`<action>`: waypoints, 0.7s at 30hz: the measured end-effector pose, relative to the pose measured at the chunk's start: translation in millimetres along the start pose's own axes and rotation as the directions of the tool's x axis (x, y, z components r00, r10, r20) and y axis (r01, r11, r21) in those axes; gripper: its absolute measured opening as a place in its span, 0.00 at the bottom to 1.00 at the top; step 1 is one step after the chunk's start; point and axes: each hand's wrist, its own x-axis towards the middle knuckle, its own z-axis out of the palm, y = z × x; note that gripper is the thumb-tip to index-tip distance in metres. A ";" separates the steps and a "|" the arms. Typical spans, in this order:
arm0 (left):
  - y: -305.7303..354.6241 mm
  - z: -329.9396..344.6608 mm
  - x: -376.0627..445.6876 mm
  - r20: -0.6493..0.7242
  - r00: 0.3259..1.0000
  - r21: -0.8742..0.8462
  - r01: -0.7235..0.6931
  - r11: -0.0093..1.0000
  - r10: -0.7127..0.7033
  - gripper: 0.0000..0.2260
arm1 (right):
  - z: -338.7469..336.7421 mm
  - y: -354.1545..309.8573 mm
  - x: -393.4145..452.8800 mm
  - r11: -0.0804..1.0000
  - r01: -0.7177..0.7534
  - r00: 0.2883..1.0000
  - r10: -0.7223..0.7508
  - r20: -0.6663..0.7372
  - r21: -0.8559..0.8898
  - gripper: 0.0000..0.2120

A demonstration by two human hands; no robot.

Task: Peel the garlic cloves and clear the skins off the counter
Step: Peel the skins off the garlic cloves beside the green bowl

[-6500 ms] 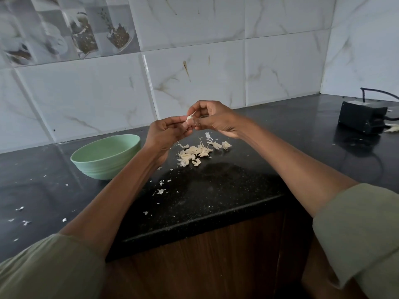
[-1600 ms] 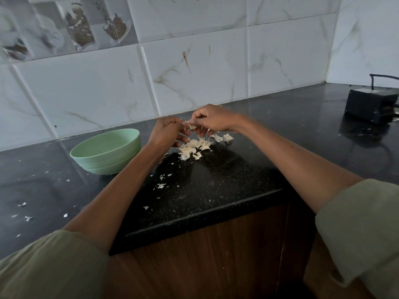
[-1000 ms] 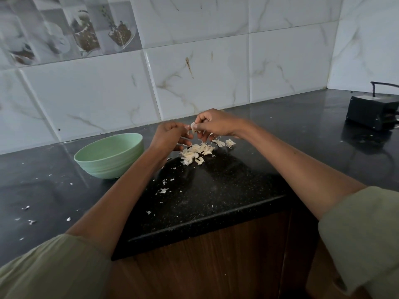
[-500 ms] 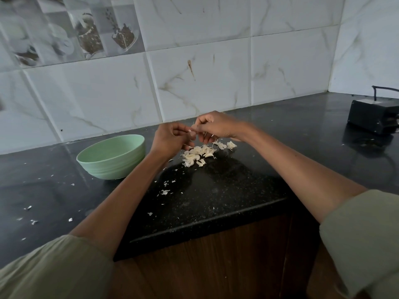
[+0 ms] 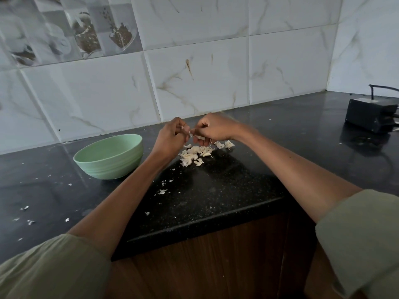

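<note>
Black counter (image 5: 216,190): green bowl (image 5: 109,156) left of hands, black box (image 5: 370,114) far right.

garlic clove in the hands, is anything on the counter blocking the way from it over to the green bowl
Nothing visible does. Both the left hand and the right hand pinch the garlic clove above the skin pile. The green bowl sits to the left, and the counter between them shows only the left forearm and small flakes.

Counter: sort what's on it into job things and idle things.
Job: garlic clove pinched between left hand and right hand; pile of skins; scattered skin flakes; green bowl.
Idle: black box with cable.
</note>
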 end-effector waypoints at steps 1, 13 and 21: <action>1.5 0.9 -1.2 0.010 1.000 0.033 -0.016 0.999 0.016 0.06 | 0.5 -0.7 -0.5 1.000 0.000 1.000 0.000 -0.002 -0.001 0.17; 9.8 4.5 -7.1 0.037 0.996 0.233 -0.083 0.969 0.077 0.08 | 2.3 -1.5 -0.8 1.000 0.018 0.999 -0.018 0.050 -0.003 0.11; 9.1 3.7 -6.6 0.021 0.995 0.268 -0.100 0.958 0.098 0.10 | 2.6 0.3 1.2 1.000 0.015 0.999 -0.014 0.047 -0.020 0.12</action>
